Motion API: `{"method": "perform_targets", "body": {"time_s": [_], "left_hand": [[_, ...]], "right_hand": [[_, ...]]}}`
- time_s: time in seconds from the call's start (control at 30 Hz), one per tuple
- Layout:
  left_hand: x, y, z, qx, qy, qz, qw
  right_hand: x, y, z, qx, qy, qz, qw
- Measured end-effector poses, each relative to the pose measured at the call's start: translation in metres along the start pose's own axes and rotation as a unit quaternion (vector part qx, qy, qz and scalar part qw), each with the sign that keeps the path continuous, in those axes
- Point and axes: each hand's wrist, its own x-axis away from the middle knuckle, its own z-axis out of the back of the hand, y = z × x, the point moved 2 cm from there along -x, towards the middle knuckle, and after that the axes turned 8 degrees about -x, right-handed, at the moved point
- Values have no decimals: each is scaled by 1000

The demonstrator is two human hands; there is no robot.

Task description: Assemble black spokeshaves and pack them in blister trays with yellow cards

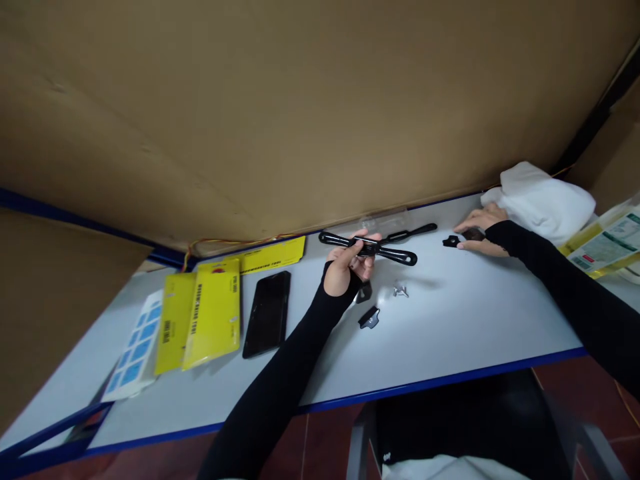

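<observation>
My left hand (353, 259) is closed around the middle of a black spokeshave body (397, 255), held above the table with its two handles sticking out left and right. Behind it on the table lies a second black spokeshave body (420, 230). My right hand (483, 227) is at the far right, thumb and fingers apart and curved, with their tips at the edge of a small black metal plate (451, 241). Below my left hand are another black plate (369, 318), a partly hidden dark piece (365, 291) and several small silver screws (401, 291).
Yellow printed cards (215, 313) and a white sheet with blue labels (137, 347) lie at the left, beside a black phone (267, 313). Clear plastic packaging (385, 221) lies at the back. White cloth (545, 197) and a labelled yellow container (610, 240) stand right. A cardboard wall (320, 113) rises behind.
</observation>
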Motion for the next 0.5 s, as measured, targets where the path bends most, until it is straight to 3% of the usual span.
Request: {"method": "perform_targets", "body": {"time_s": [0.17, 0.3, 0.5], "left_hand": [[3, -3, -9, 12, 15, -12, 1000], [7, -7, -19, 18, 18, -17, 1000], [15, -11, -31, 21, -11, -14, 1000]], "right_hand": [[8, 4, 6, -11, -11, -22, 1000], [16, 16, 15, -23, -40, -98, 994], [18, 19, 10, -87, -38, -182, 979]]}}
